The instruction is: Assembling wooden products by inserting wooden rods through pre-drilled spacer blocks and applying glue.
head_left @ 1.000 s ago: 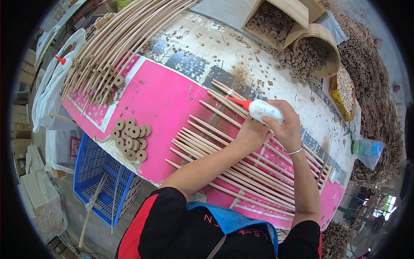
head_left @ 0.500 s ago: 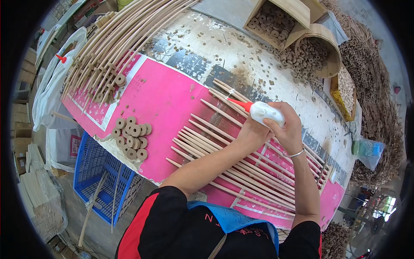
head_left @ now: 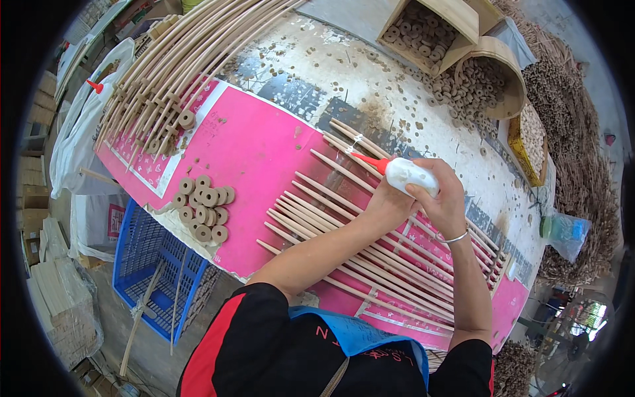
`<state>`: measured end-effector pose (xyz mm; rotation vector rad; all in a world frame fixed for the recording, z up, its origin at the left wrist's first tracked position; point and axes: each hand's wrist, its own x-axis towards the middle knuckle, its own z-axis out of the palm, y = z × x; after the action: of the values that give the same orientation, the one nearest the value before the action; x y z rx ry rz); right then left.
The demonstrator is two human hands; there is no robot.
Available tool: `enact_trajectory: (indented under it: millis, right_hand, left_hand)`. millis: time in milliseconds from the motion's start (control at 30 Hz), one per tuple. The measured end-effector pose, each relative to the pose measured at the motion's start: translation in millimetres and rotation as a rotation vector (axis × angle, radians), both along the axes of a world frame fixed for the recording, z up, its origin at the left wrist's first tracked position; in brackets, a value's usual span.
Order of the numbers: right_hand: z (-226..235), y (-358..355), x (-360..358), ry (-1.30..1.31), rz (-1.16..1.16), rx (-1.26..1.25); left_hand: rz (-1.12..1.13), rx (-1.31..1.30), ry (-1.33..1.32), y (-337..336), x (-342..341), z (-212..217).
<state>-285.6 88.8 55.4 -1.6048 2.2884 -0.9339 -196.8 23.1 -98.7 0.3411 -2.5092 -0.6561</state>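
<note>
Head view | blue crate (head_left: 142, 255) sitting below table's left edge | wooden rings (head_left: 202, 206) lying on open pink sheet (head_left: 251, 152) | left hand (head_left: 390, 206) pressing thin sticks (head_left: 331, 218), fingers curled | right hand (head_left: 444, 202) gripping white glue bottle (head_left: 410, 175), red nozzle pointing left | ring boxes (head_left: 430, 26) crowding far edge.

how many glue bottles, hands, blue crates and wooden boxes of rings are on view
glue bottles: 1, held in the right hand
hands: 2, left hand and right hand
blue crates: 1
wooden boxes of rings: 2, a square box and a round-topped box
total: 6
</note>
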Motion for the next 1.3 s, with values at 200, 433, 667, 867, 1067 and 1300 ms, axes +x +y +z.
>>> enact_trajectory:
  millis: [200,433,667,867,1067,1300]
  right_hand:
    - [8.1,3.6,11.2,-0.054,0.048,0.039]
    - [9.5,2.0,18.5,-0.01,0.084,0.031]
    - [11.2,6.6,17.7,-0.014,0.081,0.093]
    - [21.5,11.3,25.9,-0.059,0.091,0.042]
    - [24.9,12.5,34.8,-0.07,0.167,0.061]
    - [12.6,16.4,47.9,-0.117,0.135,0.011]
  left_hand:
    - [-0.036,-0.062,-0.133,-2.6,-4.1,3.8]
    - [-0.051,-0.114,-0.25,-3.3,-5.0,8.9]
    - [-0.026,-0.21,-0.229,-2.5,-6.8,-2.0]
    - [0.043,-0.129,0.099,0.8,-5.6,-3.1]
    - [-0.126,0.052,-0.058,21.9,25.7,26.3]
    - [-0.312,0.034,-0.277,47.5,111.0,56.2]
